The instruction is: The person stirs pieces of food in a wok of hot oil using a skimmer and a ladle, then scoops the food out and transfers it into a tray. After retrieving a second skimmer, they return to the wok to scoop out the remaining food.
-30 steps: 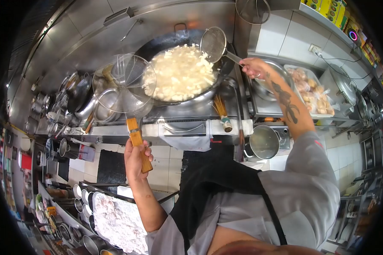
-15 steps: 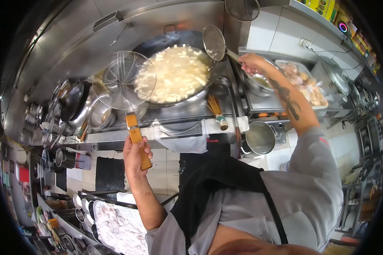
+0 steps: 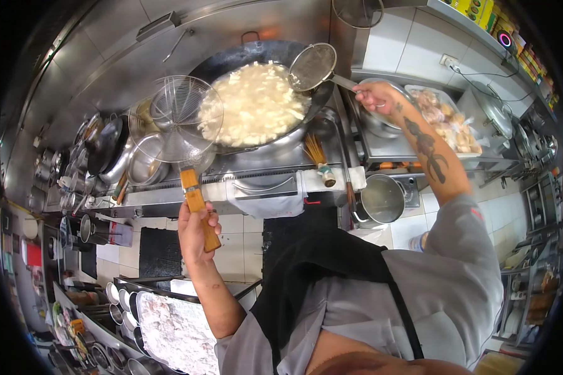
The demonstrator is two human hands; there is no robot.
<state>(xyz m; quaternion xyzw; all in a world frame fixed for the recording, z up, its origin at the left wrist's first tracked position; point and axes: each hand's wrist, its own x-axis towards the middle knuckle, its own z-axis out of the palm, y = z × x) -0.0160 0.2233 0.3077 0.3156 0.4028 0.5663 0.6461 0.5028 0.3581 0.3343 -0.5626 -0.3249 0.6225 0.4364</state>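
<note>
My left hand [image 3: 198, 230] is closed around the wooden handle of a wide wire spider skimmer [image 3: 180, 119], whose round mesh hangs over the left side of the wok. In my right hand [image 3: 376, 98] is the handle of a fine-mesh strainer [image 3: 313, 67], held over the wok's right rim. The big black wok [image 3: 216, 61] holds pale chunks of food [image 3: 256, 103] in cloudy, bubbling liquid. Behind the skimmer's mesh, part of the wok and some bowls show only through the wires.
A bamboo brush [image 3: 319, 161] and a cloth [image 3: 275, 201] lie along the stove's front edge. A pot [image 3: 382, 199] stands below right, near a tray of bagged food [image 3: 447, 122]. Steel bowls [image 3: 147, 159] sit at left. A tray of white-coated pieces [image 3: 172, 325] is at lower left.
My right hand has shifted the strainer a little left and down, so it overlaps the wok's rim more. The skimmer in my left hand has moved slightly left.
</note>
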